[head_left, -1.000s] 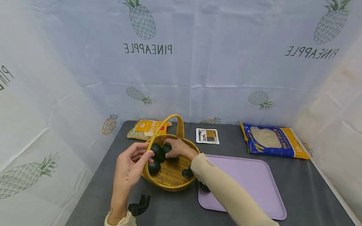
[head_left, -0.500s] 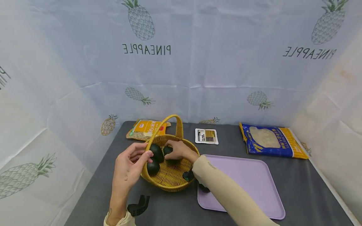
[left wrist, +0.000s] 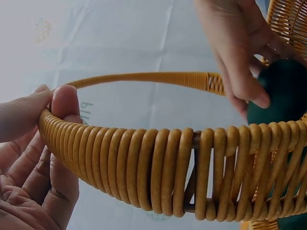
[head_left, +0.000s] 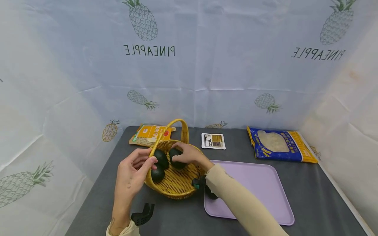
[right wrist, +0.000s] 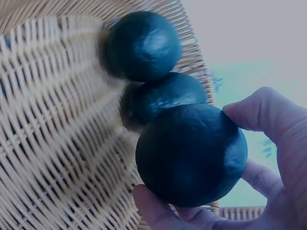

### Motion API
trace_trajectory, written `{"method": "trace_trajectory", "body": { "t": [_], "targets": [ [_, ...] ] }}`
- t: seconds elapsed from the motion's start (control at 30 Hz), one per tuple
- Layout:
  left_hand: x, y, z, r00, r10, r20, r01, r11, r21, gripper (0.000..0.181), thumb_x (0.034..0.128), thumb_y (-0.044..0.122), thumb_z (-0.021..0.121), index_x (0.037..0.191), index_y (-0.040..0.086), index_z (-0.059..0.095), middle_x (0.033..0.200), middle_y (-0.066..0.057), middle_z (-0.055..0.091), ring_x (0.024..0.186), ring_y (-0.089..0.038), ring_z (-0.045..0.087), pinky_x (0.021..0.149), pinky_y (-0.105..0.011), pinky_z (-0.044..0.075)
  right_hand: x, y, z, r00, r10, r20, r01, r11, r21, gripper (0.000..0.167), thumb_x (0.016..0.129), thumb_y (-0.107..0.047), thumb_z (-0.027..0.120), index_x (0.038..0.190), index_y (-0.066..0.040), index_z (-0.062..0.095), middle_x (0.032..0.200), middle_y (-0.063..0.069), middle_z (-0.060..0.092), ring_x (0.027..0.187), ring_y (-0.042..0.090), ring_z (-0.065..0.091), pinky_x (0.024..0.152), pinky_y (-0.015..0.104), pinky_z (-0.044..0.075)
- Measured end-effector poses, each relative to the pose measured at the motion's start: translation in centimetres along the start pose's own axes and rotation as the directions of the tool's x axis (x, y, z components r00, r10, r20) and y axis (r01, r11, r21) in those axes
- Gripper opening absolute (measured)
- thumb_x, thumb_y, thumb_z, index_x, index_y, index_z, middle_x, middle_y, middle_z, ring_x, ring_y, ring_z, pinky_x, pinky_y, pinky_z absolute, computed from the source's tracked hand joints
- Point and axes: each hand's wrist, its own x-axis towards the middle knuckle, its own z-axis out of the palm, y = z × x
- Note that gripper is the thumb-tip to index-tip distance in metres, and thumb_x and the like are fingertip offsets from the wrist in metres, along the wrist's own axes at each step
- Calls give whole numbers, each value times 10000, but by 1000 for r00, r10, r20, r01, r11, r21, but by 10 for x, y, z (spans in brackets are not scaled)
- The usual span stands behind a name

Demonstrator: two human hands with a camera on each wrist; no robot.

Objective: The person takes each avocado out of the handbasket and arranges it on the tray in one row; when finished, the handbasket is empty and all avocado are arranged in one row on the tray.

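Note:
A yellow woven basket (head_left: 177,193) with a tall arched handle (head_left: 184,131) stands on the dark table. Thumb and fingers of my left hand (head_left: 134,173) pinch the handle's near left side. Inside the basket, my right hand (head_left: 189,153) grips a dark green avocado (right wrist: 192,153), thumb on one side and fingers on the other. Two more avocados, one (right wrist: 144,45) above the other (right wrist: 168,98) in the right wrist view, lie against the basket's left wall. Another dark avocado (head_left: 211,194) rests on the purple tray (head_left: 251,183), partly hidden by my right sleeve.
Behind the basket lies an orange food packet (head_left: 147,134). A small white packet (head_left: 213,141) is at the back middle, and a blue and yellow bag (head_left: 280,146) at the back right. White pineapple-print cloth (head_left: 192,72) hangs around the table.
My right hand, with the avocado in its grip, has come slightly up and to the right, showing more of the fruit. My left hand stays on the handle. The head view has shifted a little.

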Motion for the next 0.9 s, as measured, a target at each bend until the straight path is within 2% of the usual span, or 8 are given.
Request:
{"method": "trace_trajectory", "body": {
  "t": [0.1, 0.2, 0.3, 0.4, 0.53, 0.73, 0.9],
  "targets": [
    [0, 0, 0, 1000, -1, 2, 1, 1000, 2, 222, 936, 11, 703, 1157, 2, 690, 932, -190, 754, 691, -163, 721, 668, -287, 621, -6, -1, -4, 1000, 17, -14, -16, 997, 81, 487, 896, -357, 687, 1368, -310, 577, 1580, 70, 437, 1237, 303, 562, 896, 423, 516],
    [0, -1, 0, 1000, -1, 4, 1, 1000, -4, 223, 938, 8, 699, 1160, -3, 688, 935, -194, 753, 691, -145, 718, 672, -264, 618, -11, -2, -8, 1000, 13, -26, -10, 992, 123, 482, 900, -360, 695, 1366, -330, 574, 1605, 59, 401, 1242, 304, 561, 886, 417, 523],
    [0, -1, 0, 1000, -1, 3, 1, 1000, -10, 226, 940, 7, 697, 1164, -12, 685, 936, -197, 752, 691, -138, 717, 674, -260, 618, -18, -3, -13, 999, -4, -35, 9, 990, 140, 485, 907, -366, 698, 1373, -330, 567, 1514, 62, 497, 1193, 287, 583, 883, 409, 542],
    [1, -1, 0, 1000, -4, 0, 4, 1000, -11, 221, 939, 12, 700, 1159, -7, 687, 932, -196, 752, 689, -139, 717, 671, -253, 616, -24, -2, -17, 999, -16, -38, 22, 985, 170, 495, 912, -358, 696, 1385, -329, 555, 1316, 72, 601, 1050, 264, 615, 798, 390, 566],
    [1, -1, 1, 1000, -10, 0, 10, 1000, -11, 218, 940, 22, 704, 1157, 7, 689, 935, -195, 753, 691, -141, 719, 676, -252, 617, -32, 0, -21, 999, -12, -46, 22, 974, 226, 526, 909, -336, 703, 1409, -321, 539, 1167, 86, 633, 934, 231, 645, 737, 399, 598],
    [0, 0, 1, 1000, -21, -8, 21, 1000, -5, 232, 939, 40, 711, 1170, 21, 692, 941, -188, 756, 696, -134, 719, 693, -257, 620, -43, 3, -27, 999, -2, -52, 17, 957, 291, 536, 918, -316, 705, 1423, -335, 526, 1154, 115, 658, 939, 232, 680, 818, 533, 605],
    [-1, 1, 1, 1000, -20, -7, 19, 1000, -3, 239, 938, 45, 714, 1175, 23, 692, 939, -182, 758, 700, -132, 719, 705, -271, 624, -51, 7, -30, 997, 16, -75, 7, 954, 300, 497, 921, -306, 705, 1386, -371, 540, 1162, 122, 656, 927, 240, 681, 794, 516, 609]
  ]
}}
